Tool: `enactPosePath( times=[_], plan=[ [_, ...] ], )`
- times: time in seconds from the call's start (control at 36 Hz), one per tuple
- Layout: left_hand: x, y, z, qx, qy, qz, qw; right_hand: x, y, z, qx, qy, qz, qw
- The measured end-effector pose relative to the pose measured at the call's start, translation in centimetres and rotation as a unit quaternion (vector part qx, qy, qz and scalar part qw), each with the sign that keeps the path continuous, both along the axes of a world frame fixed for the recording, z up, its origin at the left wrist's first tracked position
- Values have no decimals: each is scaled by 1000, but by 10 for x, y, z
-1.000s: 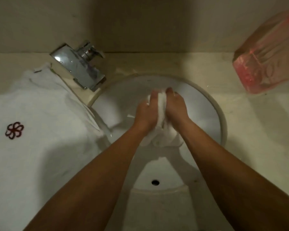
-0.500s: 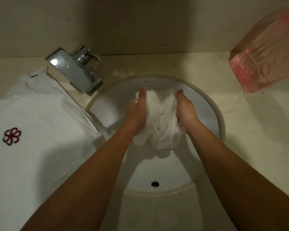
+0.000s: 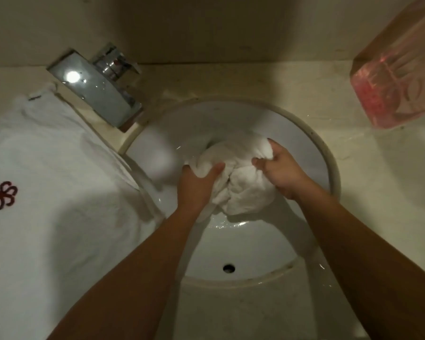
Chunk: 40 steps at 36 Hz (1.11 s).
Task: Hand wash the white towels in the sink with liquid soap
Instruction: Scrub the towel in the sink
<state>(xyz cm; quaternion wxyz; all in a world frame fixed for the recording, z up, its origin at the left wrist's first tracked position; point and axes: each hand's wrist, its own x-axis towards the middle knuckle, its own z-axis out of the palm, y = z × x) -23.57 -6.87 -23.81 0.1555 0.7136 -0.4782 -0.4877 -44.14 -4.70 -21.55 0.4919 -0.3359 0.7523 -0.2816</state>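
A bunched, wet white towel (image 3: 241, 182) lies in the round white sink (image 3: 312, 153), over its middle. My left hand (image 3: 196, 185) grips the towel's left side, thumb pressed into the folds. My right hand (image 3: 280, 168) clutches its right side, fingers curled into the cloth. A second white towel (image 3: 54, 192) with a dark red flower emblem lies spread on the counter to the left, its edge hanging over the sink's rim. A clear bottle of pink liquid soap (image 3: 398, 77) stands at the upper right.
A chrome tap (image 3: 96, 94) juts over the sink's upper left rim. The overflow hole (image 3: 228, 267) shows on the near wall of the basin. Beige counter (image 3: 378, 192) surrounds the sink, with a wall directly behind.
My hands were pressed together around a narrow twist of towel; they have drawn apart and the towel has spread into a wide bunch lower in the basin.
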Motion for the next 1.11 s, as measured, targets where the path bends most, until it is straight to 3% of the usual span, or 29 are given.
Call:
enactPosePath(
  times=[0.17, 0.31, 0.44, 0.5, 0.64, 0.78, 0.92, 1.03, 1.11],
  plan=[
    [2, -17, 13, -48, 117, 129, 983, -15, -6, 20, -26, 102, 77, 991],
    [-5, -40, 29, -67, 171, 114, 976, -6, -22, 45, -33, 186, 37, 981],
    [-52, -43, 52, -100, 149, 81, 980, 61, -24, 61, -39, 64, 29, 997],
    [-60, -40, 55, -85, 159, 84, 980, 78, -17, 65, -54, 12, -37, 998],
    [-70, -25, 51, -82, 164, 35, 982, 57, -37, 54, -32, 56, -99, 993],
    [-55, -46, 48, -61, 153, 84, 983, 82, -6, 62, -94, 35, -23, 995],
    [-73, -28, 63, -69, 149, 33, 986, 50, -42, 51, -40, 68, -94, 992],
    [-61, -54, 65, -66, 130, 83, 986, 73, -12, 65, -106, 31, -65, 992],
    [-69, -34, 69, -55, 143, 49, 987, 53, -29, 60, -57, 72, -55, 994]
  ],
)
